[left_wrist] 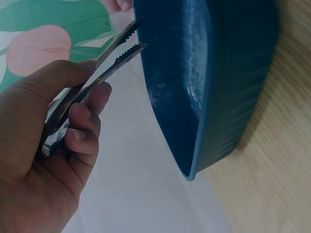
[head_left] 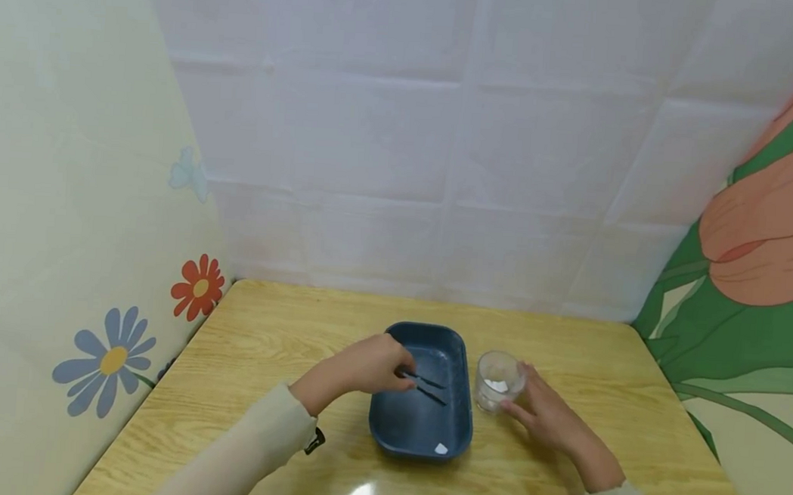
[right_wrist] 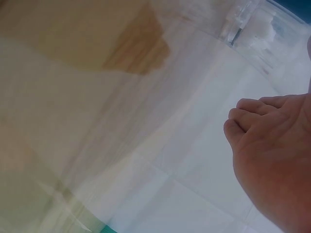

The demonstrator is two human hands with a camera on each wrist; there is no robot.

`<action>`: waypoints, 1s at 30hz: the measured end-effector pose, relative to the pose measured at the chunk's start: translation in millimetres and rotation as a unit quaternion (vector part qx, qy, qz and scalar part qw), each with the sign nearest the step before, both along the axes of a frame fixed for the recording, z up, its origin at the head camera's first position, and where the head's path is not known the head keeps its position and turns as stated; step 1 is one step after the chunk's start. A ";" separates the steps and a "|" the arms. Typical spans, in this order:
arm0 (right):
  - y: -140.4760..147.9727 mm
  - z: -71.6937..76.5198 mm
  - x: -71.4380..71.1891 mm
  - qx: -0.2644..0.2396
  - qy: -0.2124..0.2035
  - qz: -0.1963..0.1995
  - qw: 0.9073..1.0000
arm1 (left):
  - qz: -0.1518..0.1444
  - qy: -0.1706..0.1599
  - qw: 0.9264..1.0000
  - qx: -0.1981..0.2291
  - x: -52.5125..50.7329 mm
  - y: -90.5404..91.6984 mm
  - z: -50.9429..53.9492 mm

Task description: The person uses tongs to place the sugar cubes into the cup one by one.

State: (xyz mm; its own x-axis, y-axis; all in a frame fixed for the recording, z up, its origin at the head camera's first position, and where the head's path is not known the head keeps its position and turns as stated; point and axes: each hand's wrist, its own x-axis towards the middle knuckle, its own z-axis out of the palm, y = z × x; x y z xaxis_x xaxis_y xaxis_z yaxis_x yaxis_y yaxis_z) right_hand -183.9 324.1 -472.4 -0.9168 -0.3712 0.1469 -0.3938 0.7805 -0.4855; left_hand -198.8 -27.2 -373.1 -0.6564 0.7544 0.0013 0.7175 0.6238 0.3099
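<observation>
My left hand (head_left: 379,364) pinches a pair of small metal tongs (left_wrist: 109,71) with serrated tips. The tips stand apart, with nothing between them, above the dark blue tray (head_left: 398,437). Near the tray's front right corner lies a small white piece (head_left: 441,448). To the right of the tray stands a clear glass (head_left: 485,401) with white pieces (head_left: 497,385) inside. My right hand (head_left: 550,416) holds the glass from its right side, thumb on the near side and fingers farther back. In the right wrist view, the glass is partly cut off at the upper right.
Everything stands on a light wood-grain table (head_left: 283,324). Behind it hangs a creased white sheet (head_left: 376,140). Flower-patterned cloths border the left and right sides. Light glares off the table's front edge.
</observation>
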 end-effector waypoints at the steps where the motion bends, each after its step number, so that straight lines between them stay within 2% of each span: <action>1: 0.1 -0.3 -0.1 -0.001 0.000 0.001 1.000 | 0.000 -0.002 1.000 -0.001 1.0 -1.0 -1.2; 17: -0.8 -1.0 0.6 0.005 0.004 -0.003 1.000 | -0.021 -0.012 1.000 -0.013 10.3 -7.5 -8.9; 30: -0.5 -1.5 0.4 0.008 0.009 -0.003 1.000 | -0.025 -0.016 0.999 -0.014 15.3 -7.3 -13.2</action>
State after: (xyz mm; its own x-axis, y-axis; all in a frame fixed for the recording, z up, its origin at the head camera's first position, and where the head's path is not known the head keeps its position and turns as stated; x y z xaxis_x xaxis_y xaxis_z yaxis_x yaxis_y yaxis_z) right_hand -183.6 323.6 -473.9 -0.9162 -0.3686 0.1575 -0.3980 0.7899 -0.4665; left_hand -183.6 -34.5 -386.3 -0.6171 0.7859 -0.0400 0.7383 0.5958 0.3160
